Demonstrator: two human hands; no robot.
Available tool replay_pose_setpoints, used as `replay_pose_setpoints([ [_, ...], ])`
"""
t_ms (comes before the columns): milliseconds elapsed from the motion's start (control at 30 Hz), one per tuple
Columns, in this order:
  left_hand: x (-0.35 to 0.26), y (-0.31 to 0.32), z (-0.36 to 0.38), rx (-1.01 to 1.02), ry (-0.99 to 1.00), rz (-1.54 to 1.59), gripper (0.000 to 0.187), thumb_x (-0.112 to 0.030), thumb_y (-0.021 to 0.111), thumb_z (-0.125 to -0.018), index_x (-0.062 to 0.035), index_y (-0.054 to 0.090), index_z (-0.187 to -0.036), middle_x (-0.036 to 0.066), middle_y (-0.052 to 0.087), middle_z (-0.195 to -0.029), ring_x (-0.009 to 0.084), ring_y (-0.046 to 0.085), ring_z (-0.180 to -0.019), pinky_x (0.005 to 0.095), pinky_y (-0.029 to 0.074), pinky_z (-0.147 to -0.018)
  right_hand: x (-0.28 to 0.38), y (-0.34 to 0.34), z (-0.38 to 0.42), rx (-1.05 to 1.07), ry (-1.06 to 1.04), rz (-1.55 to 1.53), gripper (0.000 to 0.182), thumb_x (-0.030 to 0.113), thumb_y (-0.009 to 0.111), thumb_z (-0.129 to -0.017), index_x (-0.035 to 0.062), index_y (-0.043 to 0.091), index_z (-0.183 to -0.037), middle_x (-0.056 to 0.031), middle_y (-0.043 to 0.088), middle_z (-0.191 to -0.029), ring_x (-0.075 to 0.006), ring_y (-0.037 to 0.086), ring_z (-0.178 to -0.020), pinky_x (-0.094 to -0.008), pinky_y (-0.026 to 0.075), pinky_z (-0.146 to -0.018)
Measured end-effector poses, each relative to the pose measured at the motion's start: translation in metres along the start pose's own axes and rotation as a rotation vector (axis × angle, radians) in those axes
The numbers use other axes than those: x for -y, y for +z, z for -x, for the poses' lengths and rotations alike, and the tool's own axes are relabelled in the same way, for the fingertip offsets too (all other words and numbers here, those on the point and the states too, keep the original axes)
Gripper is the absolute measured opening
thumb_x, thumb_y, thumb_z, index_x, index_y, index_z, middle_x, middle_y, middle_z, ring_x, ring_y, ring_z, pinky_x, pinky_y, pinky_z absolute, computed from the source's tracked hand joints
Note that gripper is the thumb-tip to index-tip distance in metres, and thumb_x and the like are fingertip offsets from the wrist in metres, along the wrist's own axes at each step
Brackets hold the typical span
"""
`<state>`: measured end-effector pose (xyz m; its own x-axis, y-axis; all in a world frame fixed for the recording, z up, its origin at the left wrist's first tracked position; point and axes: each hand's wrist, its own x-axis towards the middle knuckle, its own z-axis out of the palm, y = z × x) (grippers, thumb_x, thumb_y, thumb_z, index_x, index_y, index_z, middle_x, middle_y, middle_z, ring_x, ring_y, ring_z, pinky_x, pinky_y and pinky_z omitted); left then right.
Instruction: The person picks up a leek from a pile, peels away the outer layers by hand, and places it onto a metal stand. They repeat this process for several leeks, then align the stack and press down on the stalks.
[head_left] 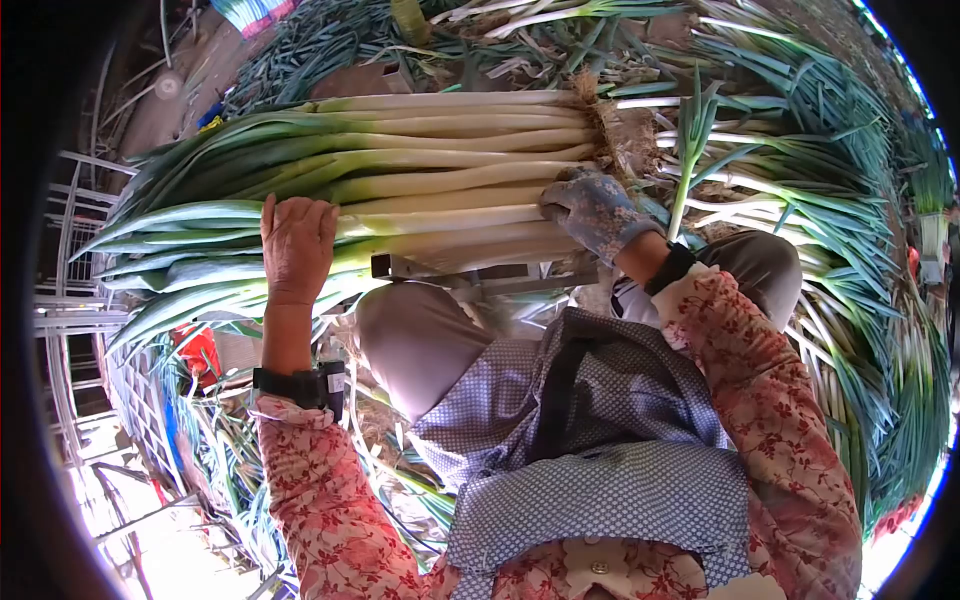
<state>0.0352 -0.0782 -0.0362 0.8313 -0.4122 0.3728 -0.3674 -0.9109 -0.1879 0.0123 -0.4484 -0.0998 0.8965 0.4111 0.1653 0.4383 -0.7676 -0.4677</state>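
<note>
A row of long green onions (460, 185) lies side by side across a metal frame (480, 282) in front of my knees. Their green leaves point left, and their white shafts end in brown roots (605, 130) on the right. My bare left hand (298, 245) is closed over a near stalk where white turns to green. My right hand (598, 212), in a patterned grey-blue glove, closes around the root end of the same near stalk. The fingertips of the right hand are partly hidden by the glove's angle.
Heaps of loose green onions (840, 190) spread along the right side, with more leaves (300, 60) piled at the back left. A single stalk (690, 150) stands near my right knee. Metal racking (80, 240) and a red object (198, 352) are at the left.
</note>
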Motion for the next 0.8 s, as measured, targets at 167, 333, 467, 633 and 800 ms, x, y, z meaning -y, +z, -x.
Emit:
replay_pose_setpoints([
  [167,-0.005,-0.001,0.000,-0.023,-0.022,-0.011,0.017,-0.026,0.055,-0.089,-0.0116,0.063,-0.086,0.002,0.061,-0.088,0.0210,0.053,-0.098,0.0441,0.027,-0.107,0.005,0.005,-0.003,0.126,-0.092,0.333,0.017,0.017,0.057,-0.077,0.0046,0.066,-0.084,-0.0161,0.063,-0.092,-0.0326,0.061,-0.090,-0.0432,0.050,-0.075],
  [333,-0.004,0.002,0.003,-0.046,-0.044,0.020,0.017,-0.027,0.055,-0.089,-0.0123,0.062,-0.086,0.002,0.060,-0.087,0.0213,0.052,-0.100,0.0437,0.026,-0.107,0.029,-0.006,0.017,0.072,-0.254,0.404,0.020,0.012,0.055,-0.078,0.0015,0.062,-0.093,-0.0168,0.064,-0.087,-0.0304,0.063,-0.087,-0.0429,0.051,-0.076],
  [467,-0.004,0.001,0.003,-0.021,-0.050,0.033,0.019,-0.028,0.053,-0.089,-0.0120,0.063,-0.087,0.003,0.060,-0.088,0.0214,0.052,-0.103,0.0434,0.025,-0.107,0.052,-0.007,0.053,0.620,-0.068,0.221,0.026,0.014,0.053,-0.081,-0.0003,0.057,-0.102,-0.0199,0.064,-0.088,-0.0326,0.065,-0.085,-0.0438,0.051,-0.075],
  [633,-0.005,-0.001,0.001,0.023,-0.065,0.019,0.019,-0.027,0.053,-0.090,-0.0116,0.063,-0.089,0.003,0.061,-0.091,0.0214,0.051,-0.106,0.0443,0.023,-0.109,0.062,-0.008,0.062,0.682,0.080,0.061,0.035,0.012,0.055,-0.080,0.0046,0.054,-0.114,-0.0229,0.063,-0.091,-0.0347,0.064,-0.085,-0.0452,0.051,-0.073],
  [800,-0.009,-0.012,0.000,0.083,-0.018,0.091,0.019,-0.030,0.058,-0.086,-0.0125,0.064,-0.091,0.003,0.059,-0.094,0.0219,0.051,-0.106,0.0460,0.020,-0.110,0.030,-0.019,0.035,0.154,0.187,0.125,0.029,0.017,0.058,-0.081,0.0091,0.059,-0.109,-0.0176,0.063,-0.091,-0.0343,0.063,-0.086,-0.0441,0.050,-0.076],
])
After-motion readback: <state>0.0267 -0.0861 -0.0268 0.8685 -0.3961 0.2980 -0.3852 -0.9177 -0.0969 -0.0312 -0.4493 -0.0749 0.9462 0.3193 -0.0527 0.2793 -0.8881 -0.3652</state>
